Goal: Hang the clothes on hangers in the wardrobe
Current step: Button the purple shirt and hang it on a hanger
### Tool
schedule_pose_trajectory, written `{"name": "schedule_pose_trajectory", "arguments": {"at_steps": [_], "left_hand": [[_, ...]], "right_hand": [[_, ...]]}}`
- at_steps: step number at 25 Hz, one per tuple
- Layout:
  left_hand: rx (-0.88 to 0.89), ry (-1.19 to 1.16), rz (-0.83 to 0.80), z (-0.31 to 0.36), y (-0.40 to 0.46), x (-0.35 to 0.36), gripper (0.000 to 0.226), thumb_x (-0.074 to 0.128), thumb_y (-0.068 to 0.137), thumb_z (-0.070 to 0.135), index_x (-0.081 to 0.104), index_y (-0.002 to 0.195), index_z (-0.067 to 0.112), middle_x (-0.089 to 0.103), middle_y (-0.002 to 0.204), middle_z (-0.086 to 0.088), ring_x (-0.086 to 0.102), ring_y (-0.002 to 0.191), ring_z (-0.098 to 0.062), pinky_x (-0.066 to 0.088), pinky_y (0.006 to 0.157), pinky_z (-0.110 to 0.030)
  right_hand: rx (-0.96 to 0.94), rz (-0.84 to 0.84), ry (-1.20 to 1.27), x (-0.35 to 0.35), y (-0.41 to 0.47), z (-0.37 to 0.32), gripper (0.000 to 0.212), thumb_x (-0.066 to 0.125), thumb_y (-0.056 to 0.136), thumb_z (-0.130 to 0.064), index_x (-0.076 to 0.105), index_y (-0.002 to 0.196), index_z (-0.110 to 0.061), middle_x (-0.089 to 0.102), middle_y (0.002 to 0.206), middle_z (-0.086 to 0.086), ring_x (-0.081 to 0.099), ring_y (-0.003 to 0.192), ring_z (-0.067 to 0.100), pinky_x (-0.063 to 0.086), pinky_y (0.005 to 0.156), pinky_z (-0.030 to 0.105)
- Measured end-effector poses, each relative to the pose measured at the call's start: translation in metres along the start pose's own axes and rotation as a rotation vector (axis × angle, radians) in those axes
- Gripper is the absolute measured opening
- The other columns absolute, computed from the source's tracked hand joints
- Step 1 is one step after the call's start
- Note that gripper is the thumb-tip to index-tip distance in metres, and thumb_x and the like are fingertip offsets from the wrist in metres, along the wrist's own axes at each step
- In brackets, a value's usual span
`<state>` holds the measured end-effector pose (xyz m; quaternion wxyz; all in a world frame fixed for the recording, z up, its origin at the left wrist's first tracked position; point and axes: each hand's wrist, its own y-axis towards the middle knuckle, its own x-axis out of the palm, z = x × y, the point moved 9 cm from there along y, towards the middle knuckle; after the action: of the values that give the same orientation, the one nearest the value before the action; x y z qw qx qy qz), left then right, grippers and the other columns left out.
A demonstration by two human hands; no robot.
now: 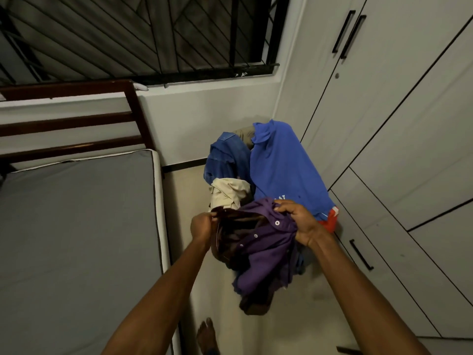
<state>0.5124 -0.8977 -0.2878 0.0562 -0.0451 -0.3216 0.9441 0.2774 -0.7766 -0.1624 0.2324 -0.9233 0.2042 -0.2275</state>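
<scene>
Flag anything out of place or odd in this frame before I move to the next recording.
No damage or spill. The clothes pile is heaped loosely beside the closed wardrobe. Both the left hand and right hand grip a bunched purple shirt. No hanger is visible.

The bright blue T-shirt [281, 165] on the clothes pile bears white lettering near its lower hem, mostly hidden behind the purple shirt [261, 249]; no letters can be read for certain.
</scene>
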Motion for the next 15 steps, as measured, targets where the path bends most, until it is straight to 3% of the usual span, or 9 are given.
{"name": "schedule_pose_trajectory", "arguments": {"at_steps": [2,4,5,7,8,10,12,13,15], "left_hand": [[-0.047,0.285,0.089,-0.052,-0.009,-0.021,0.025,0.069,0.085,0.019,0.07,0.108,0.01,0.071,0.111,-0.012,0.066,0.098,-0.031,0.055,0.08,-0.041],[-0.142,0.414,0.118,-0.106,-0.027,-0.022,0.071,0.079,0.076,0.011,0.048,0.14,0.008,0.055,0.136,-0.017,0.058,0.119,-0.037,0.054,0.088,-0.041],[-0.206,0.417,0.085,-0.132,-0.046,-0.016,0.087,0.081,0.073,0.008,0.037,0.148,0.008,0.048,0.143,-0.019,0.053,0.125,-0.04,0.053,0.093,-0.043],[-0.323,0.437,-0.05,-0.185,-0.081,0.009,0.095,0.08,0.077,0.015,0.025,0.154,0.009,0.041,0.15,-0.021,0.047,0.132,-0.042,0.049,0.1,-0.05],[-0.401,0.407,-0.104,-0.211,-0.099,0.022,0.092,0.08,0.081,0.022,0.025,0.154,0.008,0.041,0.15,-0.02,0.047,0.132,-0.043,0.049,0.097,-0.052],[-0.558,0.323,-0.191,-0.257,-0.139,0.044,0.073,0.078,0.085,0.027,0.039,0.143,0.005,0.049,0.137,-0.017,0.055,0.117,-0.039,0.054,0.086,-0.049],[-0.651,0.316,-0.314,-0.287,-0.182,0.066,0.036,0.072,0.09,0.022,0.058,0.119,0.004,0.059,0.113,-0.014,0.06,0.088,-0.026,0.055,0.065,-0.033],[-0.668,0.334,-0.327,-0.302,-0.194,0.073,0.019,0.068,0.092,0.021,0.062,0.101,0.006,0.06,0.095,-0.011,0.054,0.071,-0.019,0.046,0.056,-0.027],[-0.621,0.344,-0.327,-0.316,-0.205,0.081,0.022,0.063,0.093,0.024,0.055,0.076,0.012,0.052,0.069,-0.004,0.04,0.055,-0.013,0.03,0.052,-0.022]], "right_hand": [[0.0,-0.091,0.028,0.006,-0.034,-0.001,0.045,0.044,0.089,0.007,0.079,0.065,-0.009,0.074,0.073,0.012,0.072,0.066,0.022,0.062,0.066,0.029],[0.003,-0.154,0.102,-0.001,-0.066,0.001,0.033,0.05,0.076,0.002,0.076,0.06,-0.007,0.072,0.068,0.011,0.071,0.062,0.021,0.062,0.063,0.029],[0.005,-0.172,0.154,-0.009,-0.078,0.005,0.025,0.053,0.07,-0.002,0.073,0.058,-0.007,0.069,0.066,0.01,0.07,0.061,0.02,0.061,0.061,0.029],[0.011,-0.157,0.267,-0.035,-0.099,0.018,0.005,0.067,0.061,-0.012,0.067,0.059,-0.008,0.066,0.065,0.009,0.067,0.061,0.022,0.061,0.062,0.03],[0.003,-0.144,0.292,-0.052,-0.108,0.025,0.024,0.08,0.049,-0.016,0.064,0.064,-0.007,0.064,0.067,0.01,0.066,0.063,0.024,0.062,0.066,0.031],[0.013,-0.165,0.277,-0.068,-0.132,0.033,0.052,0.093,0.03,-0.018,0.058,0.067,-0.008,0.059,0.066,0.009,0.062,0.062,0.023,0.059,0.067,0.03],[-0.016,-0.159,0.303,-0.085,-0.153,0.032,0.029,0.085,0.057,-0.021,0.058,0.061,-0.009,0.056,0.059,0.007,0.059,0.055,0.021,0.058,0.06,0.026],[-0.033,-0.145,0.286,-0.093,-0.16,0.029,0.023,0.074,0.07,-0.021,0.056,0.062,-0.009,0.054,0.058,0.006,0.056,0.053,0.021,0.056,0.058,0.025],[-0.069,-0.158,0.224,-0.11,-0.17,0.018,0.038,0.08,0.052,-0.021,0.046,0.068,-0.011,0.047,0.059,0.004,0.047,0.055,0.021,0.048,0.058,0.026]]}}
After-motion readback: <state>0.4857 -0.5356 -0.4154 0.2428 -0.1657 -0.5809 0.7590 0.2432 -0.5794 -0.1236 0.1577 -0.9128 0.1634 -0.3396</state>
